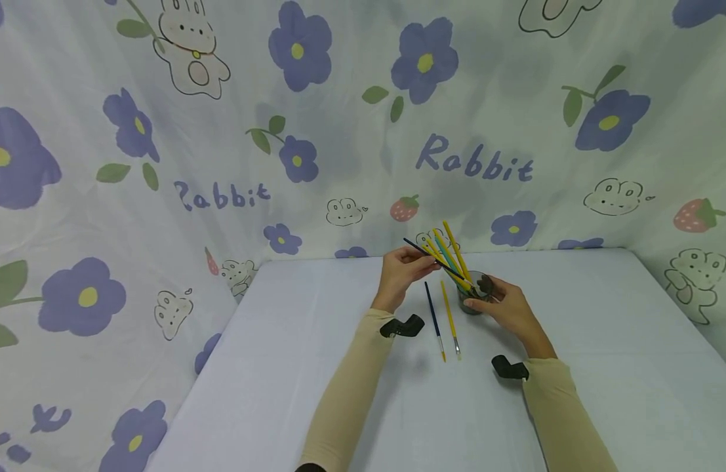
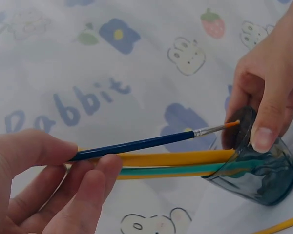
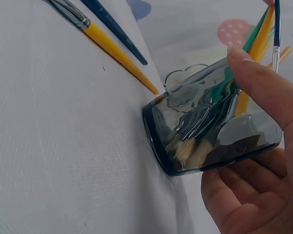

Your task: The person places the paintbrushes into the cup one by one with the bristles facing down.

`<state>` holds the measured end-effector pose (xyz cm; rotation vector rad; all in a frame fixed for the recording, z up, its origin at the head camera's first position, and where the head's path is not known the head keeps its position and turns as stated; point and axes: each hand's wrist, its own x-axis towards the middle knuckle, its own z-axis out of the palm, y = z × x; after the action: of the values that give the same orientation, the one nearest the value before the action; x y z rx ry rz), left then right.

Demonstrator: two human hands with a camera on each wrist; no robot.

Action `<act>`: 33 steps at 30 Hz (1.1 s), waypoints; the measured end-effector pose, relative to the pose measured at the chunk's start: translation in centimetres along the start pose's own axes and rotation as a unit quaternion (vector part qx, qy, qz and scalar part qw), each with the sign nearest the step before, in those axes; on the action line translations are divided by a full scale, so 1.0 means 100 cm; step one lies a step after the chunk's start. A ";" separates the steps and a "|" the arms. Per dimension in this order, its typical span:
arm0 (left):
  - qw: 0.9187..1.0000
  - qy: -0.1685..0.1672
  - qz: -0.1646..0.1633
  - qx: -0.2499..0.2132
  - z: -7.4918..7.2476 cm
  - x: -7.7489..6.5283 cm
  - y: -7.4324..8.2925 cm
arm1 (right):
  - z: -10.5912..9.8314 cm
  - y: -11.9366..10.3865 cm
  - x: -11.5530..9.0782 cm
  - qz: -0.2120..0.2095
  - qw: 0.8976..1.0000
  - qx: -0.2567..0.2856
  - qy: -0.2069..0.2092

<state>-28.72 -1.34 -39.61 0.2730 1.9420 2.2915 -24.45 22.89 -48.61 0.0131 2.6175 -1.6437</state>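
Observation:
My left hand (image 1: 401, 274) pinches the upper end of a dark blue paintbrush (image 2: 136, 145) between thumb and fingertips. Its orange bristle tip points at the mouth of a grey-tinted glass cup (image 3: 161, 139), overlapping the rim in the left wrist view. My right hand (image 1: 512, 307) grips this cup from the right, thumb and fingers on opposite sides. Several brushes lean leftward out of it, among them yellow brushes (image 2: 185, 157) and a teal brush (image 2: 171, 170). Through the glass, pale bristles (image 3: 185, 150) show at the bottom, heads down.
Left of the cup, a dark blue brush (image 1: 432, 308) and a yellow brush (image 1: 449, 311) lie side by side on the white table (image 1: 315, 367), bristles toward me. A printed curtain (image 1: 339, 131) with flowers and rabbits hangs behind and along the sides.

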 end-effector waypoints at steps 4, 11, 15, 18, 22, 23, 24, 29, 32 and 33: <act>1.000 -0.002 -0.001 0.003 0.003 0.003 0.000 | 0.000 0.000 0.000 0.002 1.000 -0.005 0.001; 1.000 -0.007 0.007 0.016 0.010 0.007 -0.004 | 0.001 0.000 0.001 0.006 1.000 -0.004 0.001; 1.000 -0.010 0.008 0.013 0.012 0.009 -0.007 | 0.001 0.000 0.002 0.003 1.000 -0.004 0.004; 1.000 -0.017 0.009 0.009 0.013 0.009 -0.007 | 0.001 0.000 0.001 0.000 1.000 0.002 0.003; 1.000 -0.024 0.011 0.014 0.015 0.009 -0.008 | 0.002 0.000 0.001 -0.006 1.000 0.011 0.002; 0.999 -0.026 0.009 0.016 0.016 0.009 -0.008 | 0.001 0.001 0.001 -0.006 1.000 0.012 0.002; 0.999 -0.026 0.009 0.020 0.016 0.009 -0.008 | 0.001 0.001 0.001 -0.006 1.000 0.013 0.003; 0.999 -0.027 0.012 0.037 0.018 0.010 -0.008 | 0.001 0.001 0.001 -0.010 1.000 0.010 0.003; 0.998 -0.027 0.017 0.045 0.018 0.010 -0.009 | 0.001 0.001 0.001 -0.012 1.000 0.006 0.004; 0.998 -0.026 0.018 0.049 0.018 0.010 -0.010 | 0.001 0.001 0.001 -0.011 1.000 0.005 0.004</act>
<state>-29.36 0.77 -40.20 0.3766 2.0428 2.1903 -24.55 22.82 -48.77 -0.0084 2.6260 -1.6667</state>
